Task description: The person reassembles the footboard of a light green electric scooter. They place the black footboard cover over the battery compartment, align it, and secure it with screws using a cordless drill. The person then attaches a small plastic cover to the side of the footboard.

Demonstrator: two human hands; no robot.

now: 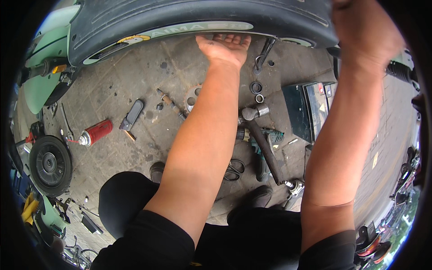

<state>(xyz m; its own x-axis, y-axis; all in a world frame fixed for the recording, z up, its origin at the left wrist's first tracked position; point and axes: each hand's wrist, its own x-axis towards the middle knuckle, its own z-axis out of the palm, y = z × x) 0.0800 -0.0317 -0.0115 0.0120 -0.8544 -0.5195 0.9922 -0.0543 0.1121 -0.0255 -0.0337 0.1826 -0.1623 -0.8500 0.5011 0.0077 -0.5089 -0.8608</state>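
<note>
A scooter's dark plastic floorboard point(202, 13) spans the top of the view, with a pale green lettered strip point(202, 27) along its lower edge. My left hand point(224, 50) is palm up beneath that edge, thumb and fingertips against it, holding it from below. Part of the fingers is hidden under the panel. At the upper right, my right hand point(368, 30) is blurred beside the end of the floorboard. Its fingers are mostly out of sight, so its grip is unclear. A dark metal stand-like arm point(266, 55) angles down from the floorboard, right of my left hand.
Between my arms lie a ball-peen hammer point(266, 152), a teal cordless drill point(263, 162), scissors point(235, 170) and rings point(256, 88). A dark box point(297, 111) stands beside my right forearm. Leftward are a red spray can point(98, 132), a rusty axle point(171, 104) and a wheel point(50, 165).
</note>
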